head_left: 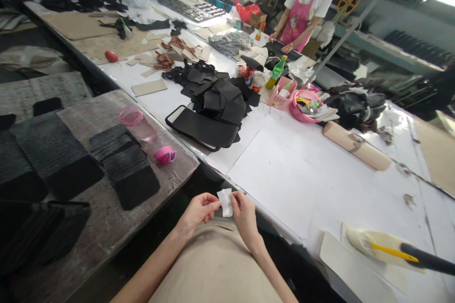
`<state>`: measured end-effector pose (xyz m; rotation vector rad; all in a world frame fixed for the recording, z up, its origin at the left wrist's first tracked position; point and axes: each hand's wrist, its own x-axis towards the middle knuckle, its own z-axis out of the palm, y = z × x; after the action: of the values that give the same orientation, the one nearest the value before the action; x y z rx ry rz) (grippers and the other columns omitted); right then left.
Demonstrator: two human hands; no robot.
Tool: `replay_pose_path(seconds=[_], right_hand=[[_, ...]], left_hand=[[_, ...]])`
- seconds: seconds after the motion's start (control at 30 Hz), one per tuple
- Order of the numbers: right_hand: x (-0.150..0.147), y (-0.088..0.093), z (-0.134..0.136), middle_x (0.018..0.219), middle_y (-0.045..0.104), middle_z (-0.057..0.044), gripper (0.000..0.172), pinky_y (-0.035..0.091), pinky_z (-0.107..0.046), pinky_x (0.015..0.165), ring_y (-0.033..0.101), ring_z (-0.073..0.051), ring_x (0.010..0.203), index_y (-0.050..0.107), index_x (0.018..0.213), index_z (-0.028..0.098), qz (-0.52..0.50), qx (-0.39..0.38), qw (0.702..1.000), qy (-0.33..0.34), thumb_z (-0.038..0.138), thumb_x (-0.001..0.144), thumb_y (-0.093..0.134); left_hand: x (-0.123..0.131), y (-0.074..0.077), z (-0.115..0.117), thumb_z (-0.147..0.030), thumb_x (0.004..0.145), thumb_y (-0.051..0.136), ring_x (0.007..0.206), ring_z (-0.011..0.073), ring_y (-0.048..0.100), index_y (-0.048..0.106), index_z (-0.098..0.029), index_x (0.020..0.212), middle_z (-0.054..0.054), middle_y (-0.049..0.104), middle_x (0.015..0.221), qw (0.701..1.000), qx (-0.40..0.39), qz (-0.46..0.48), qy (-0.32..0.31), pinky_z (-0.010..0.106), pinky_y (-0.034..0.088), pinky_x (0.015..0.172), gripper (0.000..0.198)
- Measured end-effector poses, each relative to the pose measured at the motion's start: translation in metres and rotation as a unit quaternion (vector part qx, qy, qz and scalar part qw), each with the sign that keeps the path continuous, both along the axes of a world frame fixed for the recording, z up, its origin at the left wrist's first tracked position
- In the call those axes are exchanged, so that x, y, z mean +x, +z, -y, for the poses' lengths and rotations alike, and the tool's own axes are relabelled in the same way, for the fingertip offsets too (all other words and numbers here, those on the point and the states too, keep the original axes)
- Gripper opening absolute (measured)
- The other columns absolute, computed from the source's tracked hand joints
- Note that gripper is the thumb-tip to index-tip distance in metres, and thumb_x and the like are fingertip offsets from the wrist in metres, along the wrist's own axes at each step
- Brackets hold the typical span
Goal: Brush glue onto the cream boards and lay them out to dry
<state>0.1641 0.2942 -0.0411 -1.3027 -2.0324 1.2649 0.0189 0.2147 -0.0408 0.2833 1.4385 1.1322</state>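
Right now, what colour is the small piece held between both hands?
The small piece is white; head view shows it.

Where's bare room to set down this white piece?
Beyond your right hand, the white table has a broad bare patch between the black pile, tan roll and yellow and black tool. The grey table has a smaller one beside the black panels. It's crowded around the green bottle and pink basin.

White-topped table (277, 180) with a pile of black pieces (223, 99), a pink basin (300, 114) and a beige roll (366, 154).
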Motion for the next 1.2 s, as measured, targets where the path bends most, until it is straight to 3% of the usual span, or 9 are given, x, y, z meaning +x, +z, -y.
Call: replay_pose_path(seconds=[0.1, 0.23, 0.4, 0.67, 0.87, 1.07, 1.2], right_hand=[[0.001, 0.000, 0.001, 0.065, 0.059, 0.000, 0.026, 0.035, -0.025, 0.056, 0.051, -0.014, 0.056, 0.061, 0.082, 0.020, 0.022, 0.017, 1.000, 0.012, 0.036, 0.095, 0.045], [0.001, 0.000, 0.001, 0.068, 0.061, 0.000, 0.023, 0.034, -0.026, 0.058, 0.053, -0.015, 0.058, 0.060, 0.083, 0.020, 0.040, 0.030, 0.998, 0.026, 0.032, 0.095, 0.044], [0.000, 0.000, 0.001, 0.068, 0.060, 0.000, 0.022, 0.035, -0.025, 0.058, 0.052, -0.015, 0.059, 0.059, 0.082, 0.020, 0.027, 0.017, 0.999, 0.032, 0.031, 0.095, 0.045], [0.000, -0.001, -0.003, 0.069, 0.060, -0.001, 0.024, 0.035, -0.025, 0.059, 0.053, -0.015, 0.060, 0.057, 0.083, 0.019, 0.030, 0.012, 0.999, 0.017, 0.032, 0.096, 0.042], [-0.002, -0.003, -0.004, 0.066, 0.056, 0.001, 0.024, 0.033, -0.024, 0.057, 0.050, -0.014, 0.059, 0.056, 0.080, 0.019, 0.010, -0.001, 1.000, 0.013, 0.033, 0.095, 0.043], [-0.005, -0.006, -0.005, 0.065, 0.055, 0.002, 0.024, 0.032, -0.023, 0.055, 0.047, -0.013, 0.057, 0.056, 0.080, 0.019, -0.004, -0.016, 1.000, 0.015, 0.033, 0.095, 0.044], [-0.007, -0.006, -0.005, 0.066, 0.056, 0.002, 0.022, 0.032, -0.023, 0.056, 0.047, -0.012, 0.058, 0.056, 0.080, 0.019, -0.011, -0.009, 1.000, 0.020, 0.031, 0.095, 0.045]], left_hand=[[0.004, 0.000, -0.002, -0.048, 0.066, 0.076, 0.044, 0.0062, 0.046, 0.059, -0.015, 0.076, -0.001, 0.062, 0.063, 1.000, 0.001, 0.001, -0.001, 0.018, 0.030, 0.039, 0.039], [0.008, -0.003, -0.005, -0.048, 0.066, 0.076, 0.043, 0.0067, 0.042, 0.055, -0.016, 0.068, -0.004, 0.054, 0.050, 1.000, 0.004, -0.022, -0.008, 0.018, 0.029, 0.041, 0.038], [0.009, -0.009, -0.006, -0.047, 0.065, 0.077, 0.043, 0.0065, 0.041, 0.053, -0.017, 0.066, -0.004, 0.053, 0.049, 1.000, -0.004, -0.012, -0.016, 0.018, 0.028, 0.042, 0.038], [-0.002, -0.010, -0.003, -0.043, 0.069, 0.075, 0.044, 0.0061, 0.041, 0.054, -0.016, 0.070, -0.004, 0.053, 0.053, 1.000, 0.019, 0.013, -0.020, 0.019, 0.027, 0.043, 0.034], [-0.008, -0.015, 0.002, -0.039, 0.070, 0.072, 0.049, 0.0063, 0.041, 0.047, -0.018, 0.067, -0.007, 0.049, 0.057, 0.998, 0.036, -0.041, -0.012, 0.018, 0.029, 0.045, 0.032], [-0.005, -0.014, 0.001, -0.045, 0.072, 0.072, 0.053, 0.0106, 0.052, 0.049, -0.019, 0.074, -0.004, 0.058, 0.059, 0.998, 0.040, -0.047, 0.001, 0.020, 0.038, 0.048, 0.035], [-0.005, -0.011, -0.001, -0.042, 0.064, 0.080, 0.064, 0.0165, 0.063, 0.059, -0.014, 0.093, 0.005, 0.071, 0.077, 0.999, 0.031, 0.011, -0.007, 0.023, 0.043, 0.052, 0.045]])
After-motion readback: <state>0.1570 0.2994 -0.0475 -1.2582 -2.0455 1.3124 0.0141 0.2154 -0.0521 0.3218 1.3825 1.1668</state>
